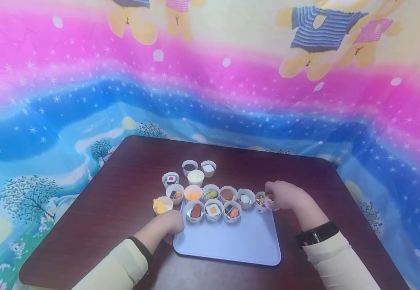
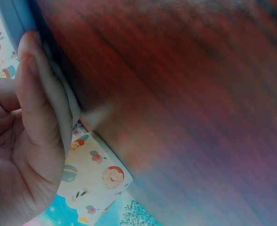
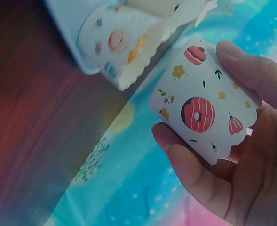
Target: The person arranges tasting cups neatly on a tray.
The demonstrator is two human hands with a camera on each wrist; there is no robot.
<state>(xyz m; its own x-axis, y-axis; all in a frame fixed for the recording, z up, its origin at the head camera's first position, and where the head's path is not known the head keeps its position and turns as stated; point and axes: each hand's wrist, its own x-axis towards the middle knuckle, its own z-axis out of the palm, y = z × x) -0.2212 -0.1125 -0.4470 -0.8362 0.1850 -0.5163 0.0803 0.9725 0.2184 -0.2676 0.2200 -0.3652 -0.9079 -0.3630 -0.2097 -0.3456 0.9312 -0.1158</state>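
At the far right corner of the tray (image 1: pixel 253 247): paper cup (image 3: pixel 199 103), pinched in the right hand (image 1: pixel 286 197) between thumb and fingers set on opposite walls. Printed with a red donut and small flowers, scalloped rim toward the palm. Just beside the star cup (image 1: pixel 260 201), with a narrow gap seen from the right wrist.

At the tray's left edge: left hand (image 1: pixel 170 223), nearly straight and close together in the fingers, tips touching the rim. Thumb only partly visible. Just beyond, on the table (image 1: pixel 94 225): yellow cup (image 1: pixel 163 205).

Along the tray's far edge, left to right, named by filling: orange cup (image 1: pixel 193 193), green cup (image 1: pixel 211 193), brown cup (image 1: pixel 228 194), white-ball cup (image 1: pixel 246 198), then star cup. Nearer, in a row on the tray: red cup (image 1: pixel 195 212), square-topped cup (image 1: pixel 213 210), black-and-pink cup (image 1: pixel 232 212).

Off the tray's far left corner: black-and-orange cup (image 1: pixel 175 194) and red-centred cup (image 1: pixel 170 180). Farther toward the table's far edge: cream cup (image 1: pixel 196 177), with black cup (image 1: pixel 190 167) and white cup (image 1: pixel 208 168) behind.

Beyond the table's far edge: printed cloth (image 1: pixel 210 92) with bears and snowflakes. Around the right wrist: dark band (image 1: pixel 319 234).
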